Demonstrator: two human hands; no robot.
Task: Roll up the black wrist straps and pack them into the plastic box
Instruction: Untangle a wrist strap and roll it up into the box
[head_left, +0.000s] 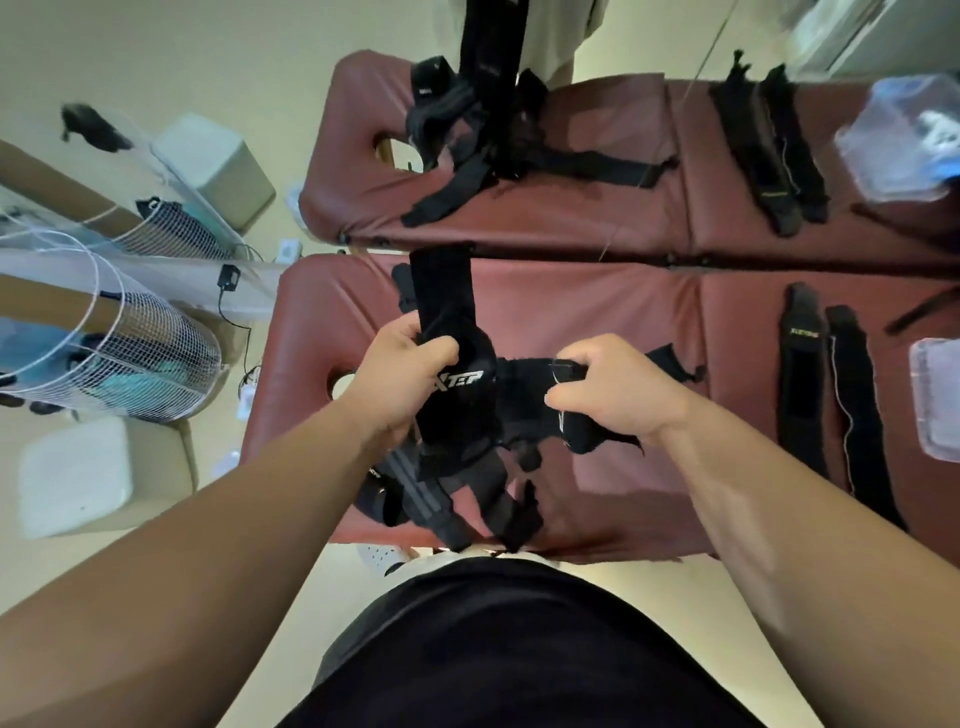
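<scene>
Above the near maroon padded table (597, 312), my left hand (402, 374) grips a black wrist strap (457, 395) with white lettering, its free end standing up past my fingers. My right hand (615, 392) pinches the other black part of the bundle (524, 379) to the right. More black straps (457, 499) lie tangled under my hands near the table's front edge. Two flat straps (826, 395) lie side by side at the right. A clear plastic box (937, 400) sits at the right edge, cut off by the frame.
A second maroon table (597, 218) behind carries a strap pile (467, 130), two flat straps (769, 150) and another clear plastic box (904, 140). On the left stand a white wire basket (135, 353), white stools and cables on the floor.
</scene>
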